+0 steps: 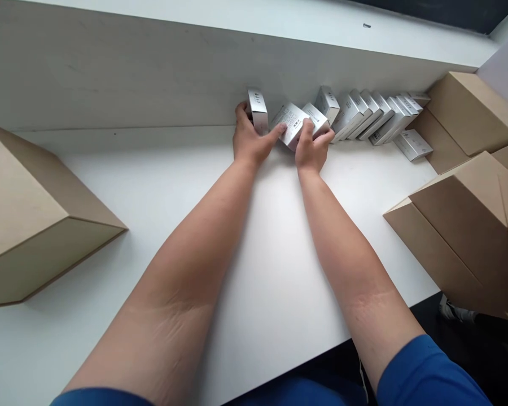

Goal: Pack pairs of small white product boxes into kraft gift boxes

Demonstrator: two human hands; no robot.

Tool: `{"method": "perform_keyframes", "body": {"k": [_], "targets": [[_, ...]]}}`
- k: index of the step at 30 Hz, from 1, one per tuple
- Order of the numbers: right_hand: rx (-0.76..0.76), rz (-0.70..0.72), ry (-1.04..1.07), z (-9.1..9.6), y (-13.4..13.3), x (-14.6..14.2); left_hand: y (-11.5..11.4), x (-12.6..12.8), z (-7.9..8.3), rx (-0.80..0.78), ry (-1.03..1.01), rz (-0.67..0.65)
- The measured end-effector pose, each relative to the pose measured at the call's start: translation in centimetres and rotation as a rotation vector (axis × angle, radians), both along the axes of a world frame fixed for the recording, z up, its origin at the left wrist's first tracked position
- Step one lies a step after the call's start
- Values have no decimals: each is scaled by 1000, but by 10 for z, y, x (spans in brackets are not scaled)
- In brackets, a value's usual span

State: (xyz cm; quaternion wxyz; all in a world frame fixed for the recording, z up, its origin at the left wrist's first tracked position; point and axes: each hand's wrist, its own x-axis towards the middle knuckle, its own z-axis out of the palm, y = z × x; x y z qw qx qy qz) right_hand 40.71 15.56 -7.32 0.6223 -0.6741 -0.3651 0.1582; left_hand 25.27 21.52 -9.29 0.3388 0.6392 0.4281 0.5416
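Note:
Small white printed boxes stand in a row along the back wall of a white table. My left hand [253, 140] curls around an upright small white box [259, 110] at the row's left end; its thumb reaches across to a tilted small box [290, 121]. My right hand [313, 148] is closed at the lower edge of a neighbouring small box [316, 115], its thumb beside the tilted one. Some of my fingers are hidden behind the boxes. Just right of my right hand leans another small box [327, 102].
Several small boxes [370, 115] lean together further right, with a single box [412, 145] lying in front. Large brown cartons [457, 225] stand on the right, and one brown carton [46, 203] is on the left. A shoe [455, 310] shows below the table at right.

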Motion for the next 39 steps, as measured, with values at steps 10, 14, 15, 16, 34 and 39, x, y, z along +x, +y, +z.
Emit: {"method": "perform_keyframes", "body": {"k": [10, 14, 15, 16, 34, 39], "targets": [[-38, -99, -36, 19, -9, -6, -25, 0, 16, -71, -296, -166], [-20, -168, -167, 20, -10, -8, -41, -5, 29, -176, -383, -297], [-50, -180, -216, 20, -11, -9, -43, -7, 32, -195, -398, -340], [-91, -198, -265, 20, -12, -10, -45, -8, 35, -208, -409, -378], [-202, 68, -561, 24, -28, -21, -37, -24, 47, -163, -605, -221], [-9, 194, -535, 22, -28, -24, -24, -37, 37, -235, -487, -212]]}}
